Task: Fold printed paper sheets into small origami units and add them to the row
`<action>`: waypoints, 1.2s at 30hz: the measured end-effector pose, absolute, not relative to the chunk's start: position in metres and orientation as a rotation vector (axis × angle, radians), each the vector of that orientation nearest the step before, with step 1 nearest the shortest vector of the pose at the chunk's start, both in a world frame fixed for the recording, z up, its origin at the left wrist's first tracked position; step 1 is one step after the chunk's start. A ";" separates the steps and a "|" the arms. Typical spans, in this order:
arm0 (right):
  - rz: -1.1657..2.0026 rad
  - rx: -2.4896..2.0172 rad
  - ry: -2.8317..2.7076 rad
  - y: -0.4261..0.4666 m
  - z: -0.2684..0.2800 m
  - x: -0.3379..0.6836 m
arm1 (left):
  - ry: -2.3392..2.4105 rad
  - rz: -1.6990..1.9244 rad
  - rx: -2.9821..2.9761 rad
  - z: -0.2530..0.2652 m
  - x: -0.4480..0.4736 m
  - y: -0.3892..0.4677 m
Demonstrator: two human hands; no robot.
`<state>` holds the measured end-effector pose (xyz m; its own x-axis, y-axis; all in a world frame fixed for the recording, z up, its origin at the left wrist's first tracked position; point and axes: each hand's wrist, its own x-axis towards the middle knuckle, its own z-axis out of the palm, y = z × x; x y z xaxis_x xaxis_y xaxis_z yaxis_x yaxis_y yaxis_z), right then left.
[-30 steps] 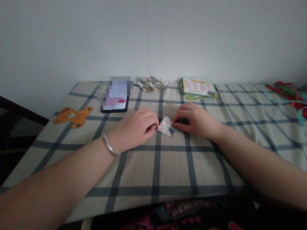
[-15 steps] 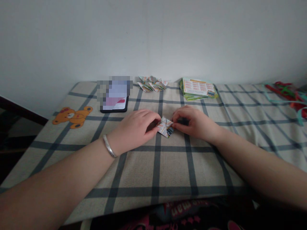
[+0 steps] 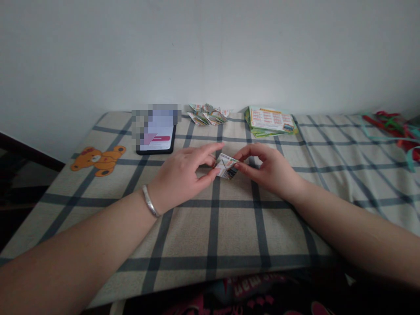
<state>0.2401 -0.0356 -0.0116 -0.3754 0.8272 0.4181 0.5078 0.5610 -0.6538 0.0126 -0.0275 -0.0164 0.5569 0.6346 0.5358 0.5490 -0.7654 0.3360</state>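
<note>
Between my hands is a small folded piece of printed paper (image 3: 226,166), roughly diamond-shaped, held a little above the checked cloth. My right hand (image 3: 267,168) pinches its right corner between thumb and index finger. My left hand (image 3: 190,170), with a silver bangle (image 3: 150,201) on the wrist, has its thumb at the paper's left corner and other fingers behind it. The left index finger is raised off the paper. Farther back stand several folded paper pieces (image 3: 208,116), made of similar printed paper.
A phone (image 3: 159,138), partly pixelated, lies at the back left. Printed sheets (image 3: 272,120) are stacked at the back right. An orange bear cutout (image 3: 98,161) lies on the left of the tablecloth (image 3: 183,245). Red, green and teal ribbons (image 3: 397,131) are at the far right, and a wall rises behind.
The folded paper has tilted and risen slightly away from me. My left index finger has lifted and stretched out, while my right hand keeps its pinch.
</note>
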 end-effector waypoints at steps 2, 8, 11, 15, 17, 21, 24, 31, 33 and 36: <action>0.532 -1.066 -2.060 -0.036 -0.010 0.240 | 1.015 1.000 2.689 -0.016 0.012 -0.026; 0.326 -0.972 -2.174 -0.038 -0.004 0.239 | 0.901 1.001 2.793 -0.012 0.013 -0.025; 0.259 -0.921 -2.226 -0.039 -0.002 0.239 | 0.853 1.044 2.810 -0.009 0.014 -0.027; 0.184 -0.882 -2.285 -0.041 -0.001 0.238 | 0.842 1.096 2.843 -0.006 0.015 -0.030; 0.162 -0.876 -2.298 -0.041 -0.002 0.238 | 0.841 1.122 2.843 -0.005 0.015 -0.030; 0.133 -0.881 -2.303 -0.038 -0.004 0.241 | 0.839 1.130 2.816 -0.005 0.014 -0.029; 0.064 -0.877 -2.329 -0.036 -0.005 0.245 | 0.817 1.126 2.815 -0.006 0.012 -0.027; -0.106 -0.735 -2.400 -0.033 -0.003 0.252 | 0.770 1.057 2.991 -0.007 0.010 -0.027; -0.126 -0.679 -2.424 -0.033 -0.003 0.251 | 0.767 1.026 3.060 -0.008 0.011 -0.028; -0.139 -0.647 -2.422 -0.034 -0.003 0.248 | 0.818 0.983 3.158 -0.007 0.013 -0.030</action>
